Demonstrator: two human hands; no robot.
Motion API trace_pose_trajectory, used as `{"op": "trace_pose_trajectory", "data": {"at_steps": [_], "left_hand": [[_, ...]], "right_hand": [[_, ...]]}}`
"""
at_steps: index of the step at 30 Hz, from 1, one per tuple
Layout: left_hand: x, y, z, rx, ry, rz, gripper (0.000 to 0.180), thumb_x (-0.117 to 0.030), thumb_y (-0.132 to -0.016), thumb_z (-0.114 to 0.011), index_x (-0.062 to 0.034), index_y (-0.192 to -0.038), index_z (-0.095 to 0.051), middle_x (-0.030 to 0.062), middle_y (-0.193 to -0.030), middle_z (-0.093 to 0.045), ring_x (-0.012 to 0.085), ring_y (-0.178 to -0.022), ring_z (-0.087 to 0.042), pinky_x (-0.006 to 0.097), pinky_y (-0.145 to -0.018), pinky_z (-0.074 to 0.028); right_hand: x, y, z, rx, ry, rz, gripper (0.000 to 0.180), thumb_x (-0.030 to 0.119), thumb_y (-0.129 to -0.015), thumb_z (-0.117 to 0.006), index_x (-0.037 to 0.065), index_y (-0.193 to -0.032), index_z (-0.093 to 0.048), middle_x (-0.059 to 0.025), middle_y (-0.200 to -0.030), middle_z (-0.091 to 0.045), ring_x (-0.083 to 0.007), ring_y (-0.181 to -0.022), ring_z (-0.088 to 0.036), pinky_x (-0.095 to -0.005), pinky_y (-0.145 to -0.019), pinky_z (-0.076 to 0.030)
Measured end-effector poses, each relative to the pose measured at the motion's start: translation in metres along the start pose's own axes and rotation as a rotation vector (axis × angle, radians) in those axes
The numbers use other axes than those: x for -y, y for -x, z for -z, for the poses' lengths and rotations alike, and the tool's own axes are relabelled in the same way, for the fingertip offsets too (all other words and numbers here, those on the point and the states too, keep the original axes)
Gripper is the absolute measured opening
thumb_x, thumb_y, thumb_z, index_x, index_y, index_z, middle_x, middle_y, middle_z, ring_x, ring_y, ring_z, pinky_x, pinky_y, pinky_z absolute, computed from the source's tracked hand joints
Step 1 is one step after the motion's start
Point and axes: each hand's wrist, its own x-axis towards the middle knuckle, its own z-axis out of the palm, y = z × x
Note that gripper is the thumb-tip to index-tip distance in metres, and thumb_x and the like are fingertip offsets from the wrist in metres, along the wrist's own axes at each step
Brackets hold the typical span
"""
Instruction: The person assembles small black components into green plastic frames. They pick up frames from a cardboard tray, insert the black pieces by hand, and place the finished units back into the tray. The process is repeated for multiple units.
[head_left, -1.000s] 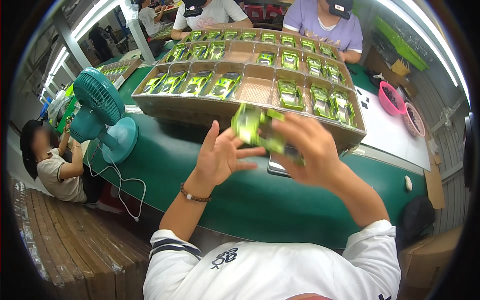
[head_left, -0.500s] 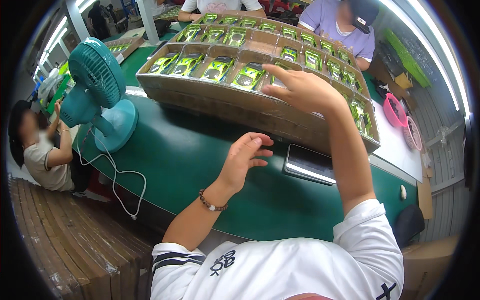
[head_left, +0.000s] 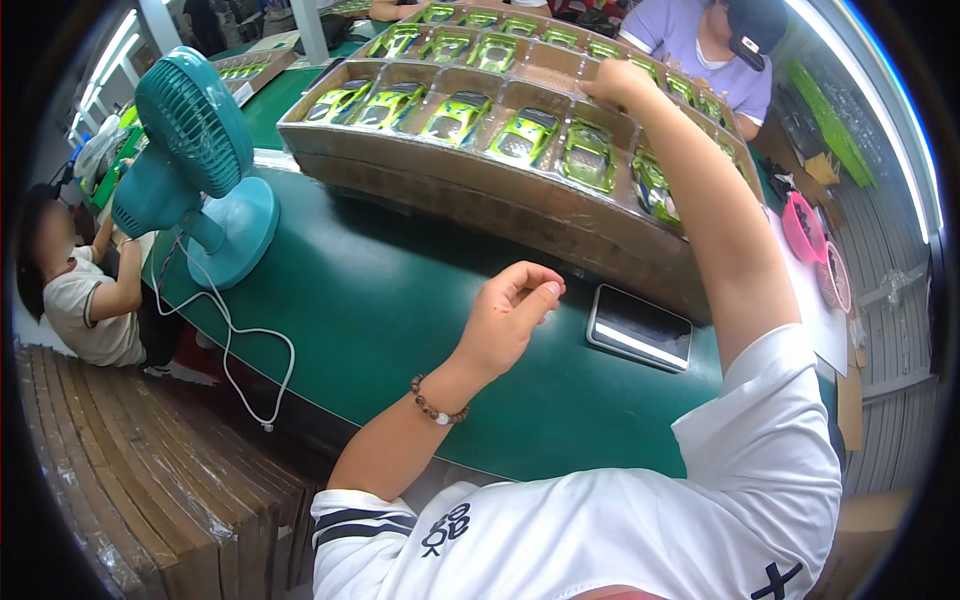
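A shallow cardboard box (head_left: 430, 165) stands on the table with a clear plastic divided tray in it. Bright green toy car bodies (head_left: 523, 137) lie in many of its compartments. My right hand (head_left: 622, 85) reaches over the front row into the second row, its fingers bent down and closed in a compartment. What those fingers grip is hidden behind the hand. My left hand (head_left: 510, 315) hovers over the green table in front of the box, fingers curled and thumb against the forefinger, with nothing visible in it.
A teal fan (head_left: 195, 150) with a white cable (head_left: 230, 330) stands left of the box. Right of my left hand lies a phone (head_left: 640, 328). Pink baskets (head_left: 803, 228) sit at the right. Across the box is a person in purple (head_left: 680, 35); another sits at the left.
My right hand has moved from above the front row to the second row, and its fingers have closed. My left hand's fingers have drawn together. The view has shifted slightly.
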Motion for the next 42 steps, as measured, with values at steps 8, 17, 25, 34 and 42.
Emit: {"op": "trace_pose_trajectory", "data": {"at_steps": [8,17,25,34,42], "left_hand": [[0.006,-0.003,-0.001,-0.007,-0.090,-0.013,0.020,-0.020,-0.091,-0.057,-0.0040,-0.102,-0.060,0.0032,-0.098,-0.064,0.0088,-0.087,-0.057,0.025,-0.075,-0.046],[0.015,-0.010,0.002,-0.087,-0.180,-0.052,0.019,-0.019,-0.090,-0.058,-0.0015,-0.098,-0.061,0.0037,-0.092,-0.064,0.0086,-0.083,-0.057,0.024,-0.073,-0.046],[0.016,-0.015,0.000,-0.024,-0.183,-0.066,0.020,-0.018,-0.090,-0.057,-0.0033,-0.104,-0.059,0.0042,-0.098,-0.064,0.0098,-0.087,-0.058,0.025,-0.074,-0.046],[0.007,0.007,-0.050,0.359,0.320,-0.100,0.098,-0.053,-0.076,-0.069,-0.0098,-0.145,-0.014,0.0157,-0.141,-0.036,0.0267,-0.123,-0.047,0.040,-0.091,-0.050],[0.044,0.019,-0.085,0.700,0.239,0.101,0.081,-0.012,-0.061,-0.087,-0.0130,-0.125,-0.038,0.0138,-0.125,-0.053,0.0263,-0.118,-0.051,0.043,-0.097,-0.046]], "right_hand": [[0.015,-0.026,-0.015,0.074,0.051,-0.073,0.041,0.025,-0.076,-0.060,0.010,-0.113,-0.065,-0.0136,-0.121,-0.060,-0.0303,-0.109,-0.060,-0.0413,-0.089,-0.050],[0.011,0.003,-0.011,-0.093,-0.234,-0.202,0.051,0.034,-0.067,-0.072,0.005,-0.109,-0.065,-0.0146,-0.115,-0.063,-0.0287,-0.106,-0.062,-0.0394,-0.089,-0.050],[-0.044,0.031,0.026,-0.208,-1.039,-0.087,0.052,0.042,-0.069,-0.074,0.000,-0.098,-0.066,-0.0118,-0.093,-0.068,-0.0219,-0.086,-0.066,-0.0350,-0.077,-0.052],[-0.014,0.303,-0.025,1.024,-2.614,-0.141,0.035,0.026,-0.089,-0.053,0.003,-0.116,-0.054,-0.0148,-0.106,-0.063,-0.0264,-0.093,-0.065,-0.0447,-0.084,-0.053],[-0.077,0.383,-0.091,1.090,-2.097,-0.263,0.042,0.037,-0.091,-0.058,0.002,-0.114,-0.058,-0.0139,-0.103,-0.061,-0.0206,-0.091,-0.063,-0.0353,-0.076,-0.054]]}}
